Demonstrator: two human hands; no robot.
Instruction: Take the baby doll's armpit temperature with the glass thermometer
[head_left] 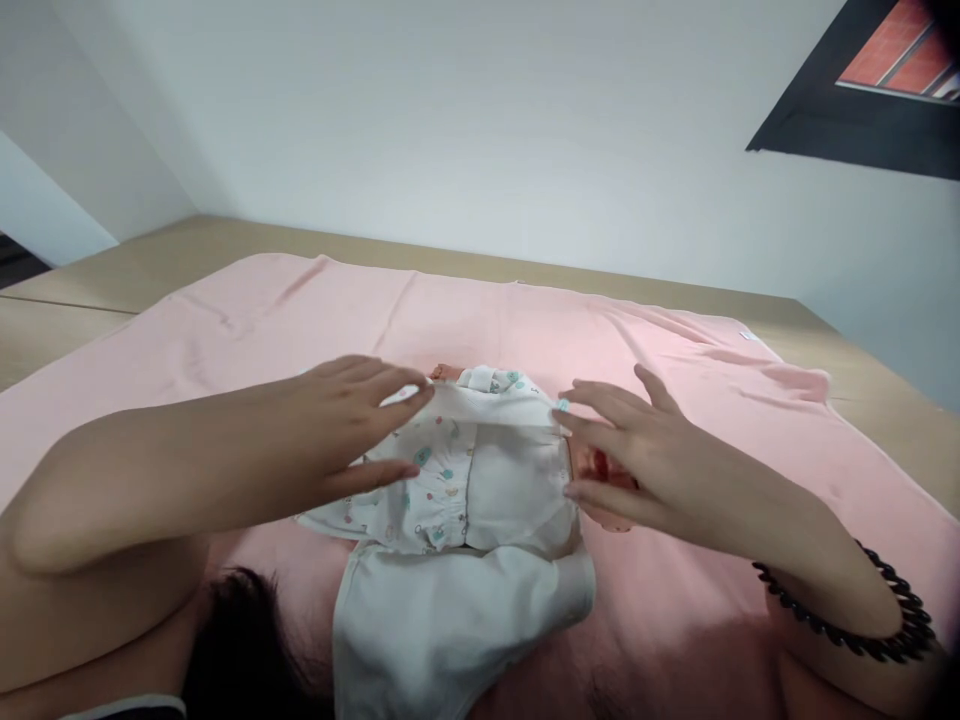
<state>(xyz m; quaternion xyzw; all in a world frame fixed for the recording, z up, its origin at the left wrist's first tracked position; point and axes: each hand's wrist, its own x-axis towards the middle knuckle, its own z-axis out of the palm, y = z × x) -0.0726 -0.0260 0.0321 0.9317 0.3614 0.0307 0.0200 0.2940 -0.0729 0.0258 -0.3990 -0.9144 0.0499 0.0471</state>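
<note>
A baby doll lies on its back on a pink blanket point(360, 300), its head point(604, 510) to the right and partly behind my right hand. It wears a white garment with small coloured prints point(442, 480). The garment's white front flap point(405, 620) is spread toward me over the blanket. Over the doll's lower body, my left hand point(367, 410) has its fingers stretched and its thumb apart, fingertips at the far white fabric point(495, 408). My right hand point(637, 440) is open by the collar, fingertips at the fabric's corner. One small doll hand point(448, 372) shows beyond the sleeve.
The blanket covers most of a wooden table point(225, 235), with folds at its right side. Behind stands a white wall point(450, 130), with a dark-framed window point(855, 130) at upper right. Dark hair point(240, 640) hangs in at the lower left.
</note>
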